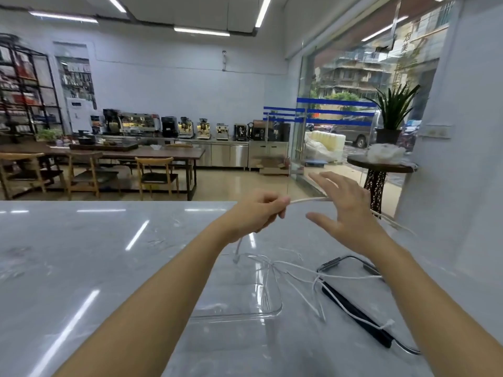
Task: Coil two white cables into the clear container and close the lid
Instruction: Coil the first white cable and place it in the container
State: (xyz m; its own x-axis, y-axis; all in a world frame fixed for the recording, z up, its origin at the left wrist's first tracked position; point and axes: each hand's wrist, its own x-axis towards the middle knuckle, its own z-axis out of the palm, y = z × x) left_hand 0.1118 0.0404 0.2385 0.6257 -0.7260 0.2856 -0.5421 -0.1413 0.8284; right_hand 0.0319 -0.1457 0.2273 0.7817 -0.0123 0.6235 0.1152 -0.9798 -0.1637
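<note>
My left hand (261,210) is raised above the marble table and pinches a white cable (307,200) that runs right from its fingertips. One end of that cable hangs below the hand. My right hand (343,210) is spread wide beside it, and the cable passes behind its palm. A second white cable (299,270) lies loose on the table, over the clear container (269,303) and across the lid. The clear lid with black clips (353,308) lies flat to the right of the container.
The grey marble table (109,268) stretches wide to the left. Beyond its far edge are wooden tables and chairs (155,172). A small round stand (381,170) and a glass door are at the right.
</note>
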